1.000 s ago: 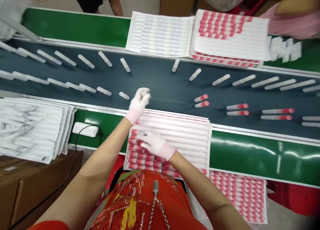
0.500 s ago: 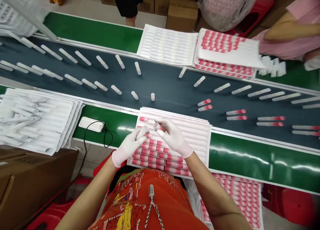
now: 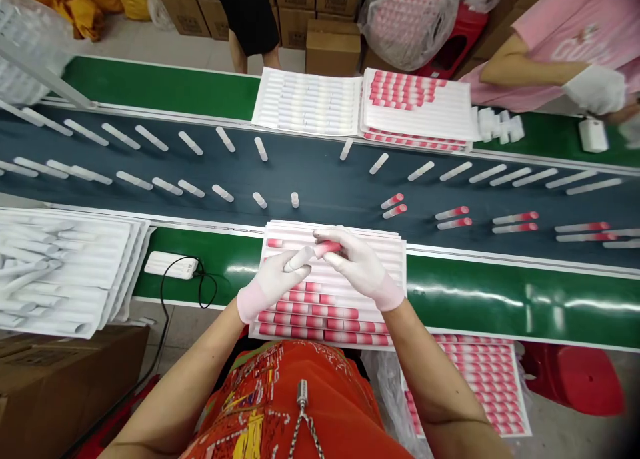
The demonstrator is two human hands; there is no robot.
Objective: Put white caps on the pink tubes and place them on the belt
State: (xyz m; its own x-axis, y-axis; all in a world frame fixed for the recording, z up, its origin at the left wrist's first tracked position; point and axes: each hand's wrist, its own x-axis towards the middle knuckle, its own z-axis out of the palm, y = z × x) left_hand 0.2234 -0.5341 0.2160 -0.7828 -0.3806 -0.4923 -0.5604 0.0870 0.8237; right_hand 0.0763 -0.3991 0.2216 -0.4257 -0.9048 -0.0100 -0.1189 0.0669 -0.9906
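Observation:
Both my hands wear white gloves and meet over a white grooved tray (image 3: 385, 272) on the green ledge in front of me. My left hand (image 3: 273, 282) pinches the white end of a tube (image 3: 313, 252). My right hand (image 3: 357, 262) grips the tube's pink end. The tray's near rows hold pink-and-white tubes (image 3: 320, 312); its far rows are bare except one tube at the left. Beyond the tray, white tubes (image 3: 223, 193) and pink-capped tubes (image 3: 394, 206) lie on the dark conveyor belt (image 3: 330, 179).
A stack of white trays (image 3: 65, 266) lies at my left, beside a white power adapter (image 3: 170, 264) with a black cable. A filled tray (image 3: 480, 379) lies low at my right. Across the belt stand more trays (image 3: 420, 106) and a person in pink (image 3: 560, 46).
My left hand came back from the belt to the tray. Both hands now hold one tube between them, a little farther up the tray. The tubes on the belt shifted leftward.

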